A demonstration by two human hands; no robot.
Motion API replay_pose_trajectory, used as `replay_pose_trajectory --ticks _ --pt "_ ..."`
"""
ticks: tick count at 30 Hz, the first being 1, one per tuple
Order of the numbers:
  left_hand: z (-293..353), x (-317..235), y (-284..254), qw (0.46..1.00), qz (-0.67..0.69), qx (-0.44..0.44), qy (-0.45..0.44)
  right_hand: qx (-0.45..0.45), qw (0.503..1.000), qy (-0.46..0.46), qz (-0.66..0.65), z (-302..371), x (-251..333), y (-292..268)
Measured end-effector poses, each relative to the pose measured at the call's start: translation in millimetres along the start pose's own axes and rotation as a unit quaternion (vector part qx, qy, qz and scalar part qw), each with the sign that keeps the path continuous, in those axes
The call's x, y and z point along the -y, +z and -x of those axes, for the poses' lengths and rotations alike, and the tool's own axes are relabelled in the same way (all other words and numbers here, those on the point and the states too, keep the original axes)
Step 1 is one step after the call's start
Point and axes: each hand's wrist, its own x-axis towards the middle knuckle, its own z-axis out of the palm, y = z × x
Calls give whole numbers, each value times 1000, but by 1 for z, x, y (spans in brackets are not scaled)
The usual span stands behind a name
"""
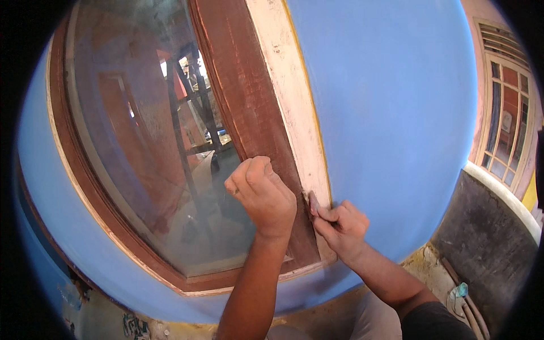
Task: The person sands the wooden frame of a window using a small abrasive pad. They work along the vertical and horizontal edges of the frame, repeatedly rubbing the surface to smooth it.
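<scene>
A window with a brown wooden frame and a cream outer trim fills the left and middle, its pane full of reflections. My left hand is curled into a fist in front of the frame's right upright, near the glass. What lies inside its fingers, if anything, is hidden. Lower on the right, my right hand pinches a small folded, greyish-pink piece, perhaps sandpaper. Its tip rests against the scuffed cream trim, close to where it meets the brown wood.
A smooth blue wall surrounds the window. To the far right are a barred window and a dark grey low wall. Pipes and a pale green scrap lie at its foot. My bent knee shows below.
</scene>
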Motion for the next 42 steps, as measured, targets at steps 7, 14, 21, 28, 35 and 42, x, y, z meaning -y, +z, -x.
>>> replay_pose_trajectory --ticks 7,14,21,28,35,42 --pt "1 1 -2 1000 -7 8 -2 -8 1000 -26 15 1 -6 5" --pt "3 5 -3 1000 -15 0 -6 -52 998 -47 3 -67 19 23" --pt "2 -2 -1 1000 1 12 -14 -28 999 -9 39 9 -1 3" --pt "4 7 -2 1000 -13 -1 0 -22 999 -33 17 -52 14 11" --pt "5 4 1 1000 -4 -1 -5 2 1000 19 -25 19 -4 -4" --pt "6 8 -3 1000 -9 3 -7 6 999 -27 24 -14 1 9"
